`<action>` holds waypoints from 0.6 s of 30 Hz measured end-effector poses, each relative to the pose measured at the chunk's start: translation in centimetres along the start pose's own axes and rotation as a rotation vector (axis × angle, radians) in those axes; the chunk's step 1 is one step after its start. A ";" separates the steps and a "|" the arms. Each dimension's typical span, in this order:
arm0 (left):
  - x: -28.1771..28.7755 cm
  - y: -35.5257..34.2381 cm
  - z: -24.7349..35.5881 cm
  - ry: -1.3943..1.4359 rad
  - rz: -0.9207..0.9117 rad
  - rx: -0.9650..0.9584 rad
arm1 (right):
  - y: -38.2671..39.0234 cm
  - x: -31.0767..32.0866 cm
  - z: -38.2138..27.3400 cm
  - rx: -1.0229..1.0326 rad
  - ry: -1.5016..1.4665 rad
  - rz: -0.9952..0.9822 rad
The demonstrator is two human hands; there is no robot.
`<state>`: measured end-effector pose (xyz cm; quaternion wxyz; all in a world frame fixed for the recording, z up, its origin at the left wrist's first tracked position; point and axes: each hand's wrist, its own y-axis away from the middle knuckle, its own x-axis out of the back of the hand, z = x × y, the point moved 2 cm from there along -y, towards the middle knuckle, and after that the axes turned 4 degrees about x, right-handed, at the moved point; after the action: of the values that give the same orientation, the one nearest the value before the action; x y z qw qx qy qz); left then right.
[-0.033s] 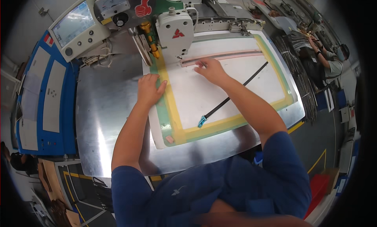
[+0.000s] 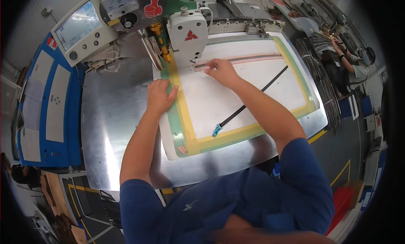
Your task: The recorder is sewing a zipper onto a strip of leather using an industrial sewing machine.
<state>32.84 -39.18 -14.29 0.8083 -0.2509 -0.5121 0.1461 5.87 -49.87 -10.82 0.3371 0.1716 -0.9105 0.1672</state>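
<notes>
Right hand (image 2: 222, 72): I see thumb and fingers bent close together over the left end of the pink-edged strip (image 2: 257, 57). Something small and dark may sit between the tips, but from my seat I cannot tell whether they clamp it or only touch the strip.
Left hand (image 2: 159, 96): palm down, thumb apart from the fingers, nothing pinched. I have it resting by the green tape (image 2: 175, 121) and yellow tape (image 2: 184, 113) on the left side of the white panel (image 2: 206, 100).
Pink-edged strip: lies on the far part of the panel, running side to side, a dark line along its middle. Its left end is near the lower tip of the white machine head (image 2: 187, 31).
Dark strap (image 2: 233, 115): lies slantwise on the panel, partly hidden by the right forearm. Its turquoise end piece (image 2: 217, 130) is near the yellow tape closest to me, well apart from both hands.
Step in hand: I judge it to be placing or adjusting something at the strip's left end, the left hand perhaps steadying the panel.
Next move: to my mind it calls for light, exact fingertip work along the dark line, keeping clear of the machine head's tip.
</notes>
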 end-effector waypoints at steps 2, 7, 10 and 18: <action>0.2 0.3 -0.2 0.000 -0.024 0.053 | -2.7 -2.5 0.4 -0.022 -0.077 0.065; 0.4 0.2 -0.4 0.012 -0.038 0.082 | -5.9 -5.7 0.7 -0.148 -0.377 0.107; 0.5 -0.2 -0.3 0.024 -0.008 0.052 | -6.3 -6.3 1.3 -0.163 -0.441 0.146; 0.5 0.1 -0.3 0.008 -0.079 0.072 | -4.1 -5.5 2.6 0.003 -0.503 0.135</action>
<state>33.32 -38.89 -14.04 0.8239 -0.2019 -0.5131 0.1313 10.05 -53.48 -15.62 0.0882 0.1471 -0.9748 0.1426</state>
